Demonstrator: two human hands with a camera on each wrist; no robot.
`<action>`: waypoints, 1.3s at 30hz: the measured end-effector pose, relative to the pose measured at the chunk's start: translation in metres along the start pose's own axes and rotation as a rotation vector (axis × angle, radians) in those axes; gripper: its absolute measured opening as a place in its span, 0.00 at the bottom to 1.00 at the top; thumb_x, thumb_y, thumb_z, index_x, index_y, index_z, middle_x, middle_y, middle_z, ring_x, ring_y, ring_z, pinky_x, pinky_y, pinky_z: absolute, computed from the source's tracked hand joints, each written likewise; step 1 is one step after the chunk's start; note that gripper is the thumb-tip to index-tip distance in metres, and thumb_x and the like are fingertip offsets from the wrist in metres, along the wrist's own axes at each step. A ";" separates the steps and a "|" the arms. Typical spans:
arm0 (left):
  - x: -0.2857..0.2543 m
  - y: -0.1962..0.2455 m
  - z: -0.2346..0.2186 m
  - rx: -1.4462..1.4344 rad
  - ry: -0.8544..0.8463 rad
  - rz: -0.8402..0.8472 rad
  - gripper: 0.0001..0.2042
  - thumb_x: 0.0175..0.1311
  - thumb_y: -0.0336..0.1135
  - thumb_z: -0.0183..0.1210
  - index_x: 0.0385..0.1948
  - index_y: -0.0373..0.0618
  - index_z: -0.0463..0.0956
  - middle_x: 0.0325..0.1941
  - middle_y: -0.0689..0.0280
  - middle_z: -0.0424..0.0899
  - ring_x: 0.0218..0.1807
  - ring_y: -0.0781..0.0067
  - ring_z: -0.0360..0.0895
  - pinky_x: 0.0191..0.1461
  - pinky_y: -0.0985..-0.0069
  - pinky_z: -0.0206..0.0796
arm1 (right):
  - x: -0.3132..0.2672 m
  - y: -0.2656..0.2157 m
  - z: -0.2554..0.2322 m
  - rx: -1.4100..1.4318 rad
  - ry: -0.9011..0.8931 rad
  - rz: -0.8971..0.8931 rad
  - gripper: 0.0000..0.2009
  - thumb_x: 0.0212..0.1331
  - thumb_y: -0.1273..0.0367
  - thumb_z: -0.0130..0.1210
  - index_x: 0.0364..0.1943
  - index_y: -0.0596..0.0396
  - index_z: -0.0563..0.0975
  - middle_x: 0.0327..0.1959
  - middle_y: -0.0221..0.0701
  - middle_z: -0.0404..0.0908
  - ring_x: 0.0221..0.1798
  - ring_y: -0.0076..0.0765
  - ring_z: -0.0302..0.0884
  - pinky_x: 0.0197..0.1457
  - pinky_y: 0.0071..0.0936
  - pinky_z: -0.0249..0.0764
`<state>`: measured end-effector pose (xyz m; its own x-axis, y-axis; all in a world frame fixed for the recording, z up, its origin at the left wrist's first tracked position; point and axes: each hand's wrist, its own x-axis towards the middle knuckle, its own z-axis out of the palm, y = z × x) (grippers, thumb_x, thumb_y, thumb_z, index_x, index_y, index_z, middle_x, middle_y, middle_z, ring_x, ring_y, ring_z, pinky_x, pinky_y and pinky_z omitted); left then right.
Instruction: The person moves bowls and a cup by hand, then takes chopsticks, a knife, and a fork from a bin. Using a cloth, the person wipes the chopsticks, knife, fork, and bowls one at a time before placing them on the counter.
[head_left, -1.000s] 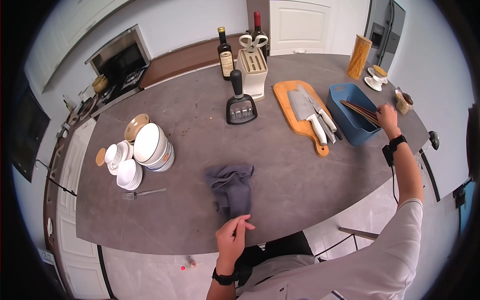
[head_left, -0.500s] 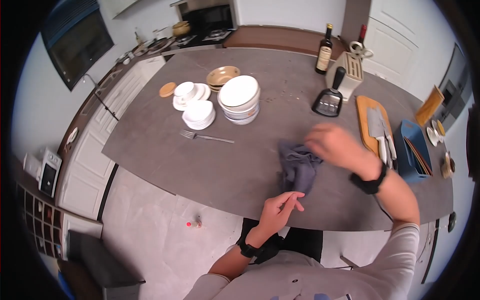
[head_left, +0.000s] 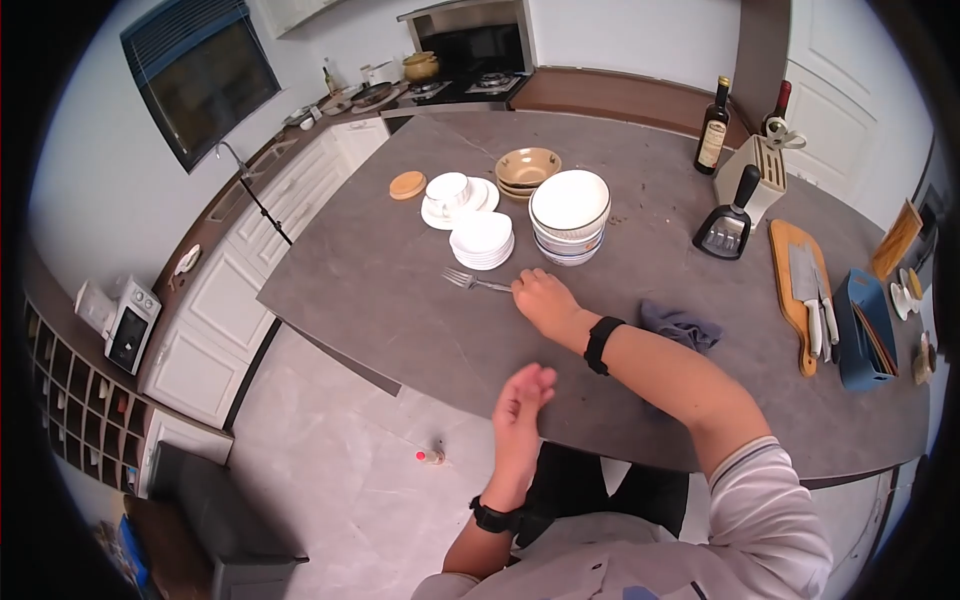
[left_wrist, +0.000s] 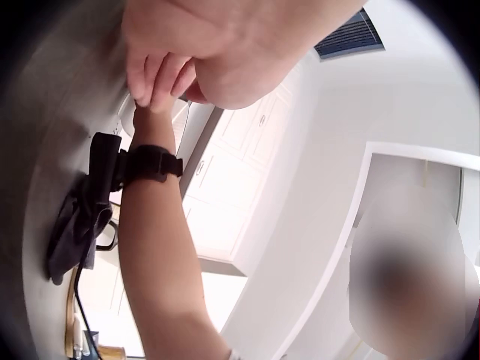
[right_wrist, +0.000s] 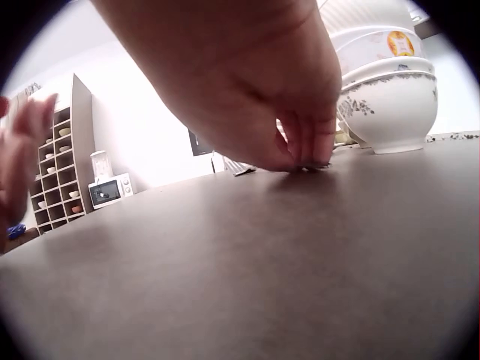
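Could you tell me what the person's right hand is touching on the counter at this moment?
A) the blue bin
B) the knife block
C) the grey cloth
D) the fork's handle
D: in the head view the right hand has its fingertips on the handle end of the fork, whose tines point away toward the small white plates; the grey cloth lies behind the forearm, untouched.

Matt grey stone-look counter [head_left: 400, 300], shiny metal fork [head_left: 475, 281], glossy white ceramic bowls [head_left: 569, 214], soft grey cloth [head_left: 680, 326], smooth wooden board [head_left: 790, 262], blue plastic bin [head_left: 858, 335]

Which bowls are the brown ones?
The tan bowls stacked farthest back, behind the big white bowl stack. The other stacks are all white.
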<state>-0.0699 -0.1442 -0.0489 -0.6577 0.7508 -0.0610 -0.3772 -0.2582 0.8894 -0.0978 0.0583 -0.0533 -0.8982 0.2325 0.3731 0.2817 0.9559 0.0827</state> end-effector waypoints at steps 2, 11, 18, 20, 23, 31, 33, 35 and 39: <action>0.012 0.000 -0.011 -0.056 -0.042 0.000 0.18 0.70 0.35 0.48 0.58 0.34 0.63 0.57 0.55 0.72 0.61 0.65 0.69 0.64 0.71 0.61 | -0.006 -0.004 0.001 0.051 -0.013 0.054 0.10 0.45 0.77 0.57 0.34 0.61 0.76 0.37 0.39 0.77 0.43 0.42 0.77 0.42 0.32 0.76; 0.029 0.002 0.000 -0.348 0.026 -0.094 0.18 0.73 0.40 0.41 0.57 0.37 0.60 0.55 0.58 0.73 0.58 0.64 0.71 0.60 0.68 0.65 | -0.066 -0.029 -0.083 1.424 -0.665 0.376 0.09 0.56 0.75 0.52 0.41 0.61 0.77 0.30 0.35 0.81 0.32 0.26 0.76 0.38 0.25 0.72; 0.016 -0.001 -0.002 -0.430 -0.073 -0.092 0.16 0.74 0.43 0.39 0.55 0.44 0.62 0.23 0.70 0.67 0.32 0.80 0.66 0.33 0.79 0.61 | -0.151 0.008 -0.135 0.436 -0.164 0.186 0.13 0.54 0.65 0.59 0.39 0.59 0.76 0.35 0.39 0.76 0.40 0.45 0.75 0.43 0.36 0.72; 0.010 0.006 0.008 -0.375 -0.065 -0.140 0.17 0.74 0.41 0.40 0.59 0.44 0.59 0.23 0.71 0.60 0.27 0.83 0.58 0.31 0.82 0.57 | -0.169 0.018 -0.142 0.244 -0.191 0.219 0.15 0.51 0.63 0.61 0.39 0.59 0.76 0.36 0.40 0.74 0.41 0.48 0.73 0.44 0.38 0.71; 0.005 -0.005 0.016 -0.214 -0.130 -0.247 0.20 0.74 0.37 0.40 0.64 0.44 0.55 0.27 0.71 0.64 0.28 0.84 0.59 0.31 0.84 0.56 | -0.183 0.030 -0.142 0.045 -0.061 0.342 0.20 0.48 0.63 0.63 0.41 0.60 0.73 0.39 0.38 0.70 0.45 0.45 0.70 0.46 0.36 0.68; -0.014 -0.011 0.039 -0.048 -0.311 -0.277 0.20 0.74 0.35 0.41 0.64 0.39 0.57 0.39 0.66 0.76 0.23 0.86 0.61 0.25 0.87 0.54 | -0.183 0.069 -0.113 0.034 0.039 0.380 0.16 0.46 0.64 0.64 0.37 0.57 0.77 0.43 0.35 0.73 0.48 0.43 0.68 0.47 0.34 0.65; -0.015 -0.012 0.043 -0.027 -0.327 -0.289 0.20 0.74 0.35 0.41 0.63 0.39 0.58 0.39 0.64 0.77 0.22 0.85 0.60 0.24 0.86 0.54 | -0.182 0.079 -0.106 0.172 0.148 0.306 0.09 0.49 0.66 0.62 0.30 0.56 0.80 0.40 0.37 0.77 0.42 0.45 0.74 0.43 0.37 0.69; -0.016 -0.014 0.049 -0.012 -0.340 -0.308 0.19 0.74 0.35 0.41 0.62 0.39 0.60 0.38 0.63 0.78 0.20 0.85 0.60 0.23 0.86 0.53 | -0.173 0.098 -0.115 0.285 0.168 0.528 0.08 0.53 0.66 0.59 0.28 0.57 0.80 0.38 0.39 0.79 0.38 0.47 0.76 0.40 0.39 0.70; -0.017 -0.021 0.073 -0.001 -0.416 -0.347 0.17 0.74 0.37 0.41 0.57 0.38 0.63 0.37 0.62 0.79 0.21 0.85 0.63 0.22 0.85 0.54 | -0.155 0.139 -0.166 0.955 0.335 1.057 0.13 0.65 0.65 0.49 0.32 0.60 0.78 0.31 0.37 0.81 0.30 0.39 0.79 0.34 0.34 0.75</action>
<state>-0.0031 -0.1071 -0.0332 -0.1812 0.9693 -0.1665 -0.5271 0.0472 0.8485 0.1368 0.1257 0.0535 -0.2633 0.9619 0.0737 0.3004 0.1544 -0.9412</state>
